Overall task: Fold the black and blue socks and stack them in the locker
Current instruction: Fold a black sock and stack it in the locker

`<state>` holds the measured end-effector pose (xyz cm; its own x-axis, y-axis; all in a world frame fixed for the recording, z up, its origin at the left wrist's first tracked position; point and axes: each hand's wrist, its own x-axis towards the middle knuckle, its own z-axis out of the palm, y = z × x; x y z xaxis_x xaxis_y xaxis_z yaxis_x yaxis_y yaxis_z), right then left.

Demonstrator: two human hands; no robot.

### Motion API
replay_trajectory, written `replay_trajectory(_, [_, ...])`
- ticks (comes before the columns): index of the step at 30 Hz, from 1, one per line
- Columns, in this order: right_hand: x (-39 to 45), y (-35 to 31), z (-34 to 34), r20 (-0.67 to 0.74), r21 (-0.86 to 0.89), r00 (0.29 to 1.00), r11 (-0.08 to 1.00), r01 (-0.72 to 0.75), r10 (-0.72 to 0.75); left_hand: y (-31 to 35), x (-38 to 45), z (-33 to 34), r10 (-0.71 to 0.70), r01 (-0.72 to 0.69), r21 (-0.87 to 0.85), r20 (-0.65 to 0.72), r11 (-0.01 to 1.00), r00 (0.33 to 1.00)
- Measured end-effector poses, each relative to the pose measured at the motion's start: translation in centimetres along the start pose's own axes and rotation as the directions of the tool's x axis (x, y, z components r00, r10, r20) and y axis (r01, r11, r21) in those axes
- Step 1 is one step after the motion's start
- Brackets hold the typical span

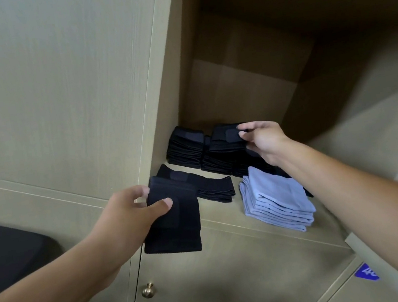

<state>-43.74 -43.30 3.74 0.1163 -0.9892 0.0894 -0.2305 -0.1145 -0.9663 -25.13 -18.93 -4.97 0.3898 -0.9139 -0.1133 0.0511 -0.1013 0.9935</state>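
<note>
The tall black stacks (pixel 187 147) at the back left corner of the locker shelf (pixel 228 218) could topple if the new sock lands off-centre, and the fold in the waiting sock may slip open, since it hangs past the shelf's front edge. The right hand (pixel 262 139) pinches a folded black sock (pixel 226 138) on top of the middle back stack. The left hand (pixel 128 217) grips another folded black sock (pixel 174 220) between thumb and fingers. Blue socks (pixel 278 198) sit stacked near the front right edge.
</note>
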Motion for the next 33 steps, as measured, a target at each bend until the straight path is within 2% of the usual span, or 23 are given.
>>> replay_trajectory(3, [1.5,0.5,0.6,-0.061,-0.016,0.998,1.000,-0.014,0.013,0.1,-0.1,-0.2,-0.004,0.004,-0.015,0.003,1.000,1.000])
replay_trajectory(8, [3.0,1.0,1.5,-0.080,-0.027,0.996,0.998,-0.052,0.050,0.3,-0.2,-0.1,-0.014,0.014,-0.034,0.008,0.999,1.000])
replay_trajectory(17, [4.2,1.5,2.2,-0.011,-0.140,0.998,0.988,-0.071,0.070,0.0,0.0,-0.2,-0.014,0.015,-0.026,0.016,1.000,1.000])
replay_trajectory(26, [4.5,1.3,2.0,-0.017,-0.196,0.997,0.977,-0.080,0.078,0.2,0.0,-0.3,-0.018,0.019,-0.021,0.019,1.000,1.000])
replay_trajectory(29, [4.8,1.5,1.7,-0.046,-0.362,0.999,0.931,-0.034,0.018,0.1,-0.1,-0.3,-0.019,0.020,-0.023,0.018,1.000,1.000])
replay_trajectory(31, [5.1,1.6,1.4,-0.025,-0.524,0.999,0.852,0.019,-0.038,0.1,0.0,-0.3,-0.020,0.020,-0.026,0.015,0.999,1.000])
replay_trajectory(33, [5.1,1.4,1.2,0.011,-0.587,0.999,0.808,0.046,-0.049,0.1,0.0,-0.2,-0.019,0.019,-0.022,0.013,1.000,1.000])
